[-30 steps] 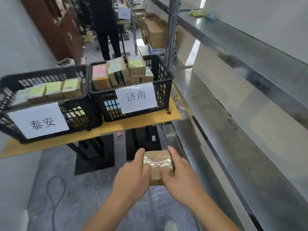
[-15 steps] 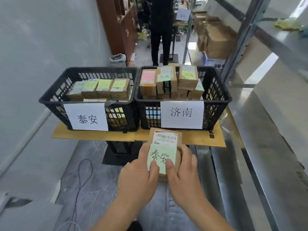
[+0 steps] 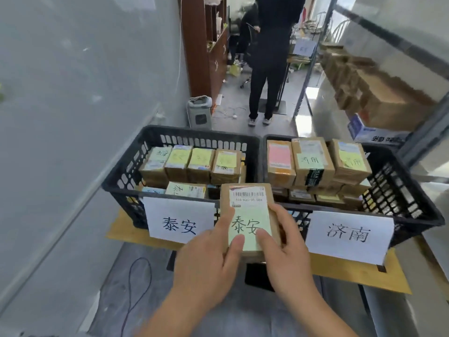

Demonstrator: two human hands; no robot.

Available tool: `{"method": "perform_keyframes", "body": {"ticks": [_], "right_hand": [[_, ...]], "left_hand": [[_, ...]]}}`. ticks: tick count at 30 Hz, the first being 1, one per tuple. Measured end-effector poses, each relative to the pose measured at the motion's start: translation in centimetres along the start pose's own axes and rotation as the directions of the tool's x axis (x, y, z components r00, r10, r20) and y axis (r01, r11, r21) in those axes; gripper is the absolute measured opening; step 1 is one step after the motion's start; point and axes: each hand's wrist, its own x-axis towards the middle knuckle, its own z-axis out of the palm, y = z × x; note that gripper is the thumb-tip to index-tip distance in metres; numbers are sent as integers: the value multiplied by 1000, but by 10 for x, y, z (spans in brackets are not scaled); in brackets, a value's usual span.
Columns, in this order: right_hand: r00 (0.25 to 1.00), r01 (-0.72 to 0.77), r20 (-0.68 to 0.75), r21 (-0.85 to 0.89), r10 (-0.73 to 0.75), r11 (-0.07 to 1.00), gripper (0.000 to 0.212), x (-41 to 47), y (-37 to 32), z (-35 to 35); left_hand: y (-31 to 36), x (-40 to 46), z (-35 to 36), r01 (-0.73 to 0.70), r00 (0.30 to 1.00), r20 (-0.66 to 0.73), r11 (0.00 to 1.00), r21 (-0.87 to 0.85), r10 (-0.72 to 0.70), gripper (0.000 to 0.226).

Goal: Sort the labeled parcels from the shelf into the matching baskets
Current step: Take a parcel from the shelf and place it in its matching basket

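Holding a parcel (image 3: 250, 215) up in front of two black baskets — left hand (image 3: 206, 261) and right hand (image 3: 286, 254) both curled round its lower end, thumbs pressed on a green note reading 泰安. Hanging just before the gap between the left basket (image 3: 126, 176), signed 泰安, and the right basket (image 3: 413, 198), signed 济南 — both packed with labelled parcels, both on a yellow worktop (image 3: 352, 276). Beyond, a person in black (image 3: 269, 57) standing.

Grey wall (image 3: 73, 93), brown cabinet (image 3: 194, 45), grey floor (image 3: 238, 98)
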Motion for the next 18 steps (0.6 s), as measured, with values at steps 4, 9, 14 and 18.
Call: {"method": "perform_keyframes", "body": {"ticks": [4,9,14,18], "right_hand": [[1000,-9,11,66,8,998,50,33,-17,42],[997,16,70,101,-23,995,46,87,-24,95],[992,-44,122,127,28,991,46,152,-11,144],[981,-92,183,152,63,984,48,205,-7,187]], "left_hand": [[-39,32,-19,0,999,-45,1000,-2,0,62],[-89,76,-28,79,992,-94,996,-44,-83,59],[-132,125,-37,159,985,-73,987,-6,-159,60],[-162,167,-51,251,967,-65,967,44,-248,63]]}}
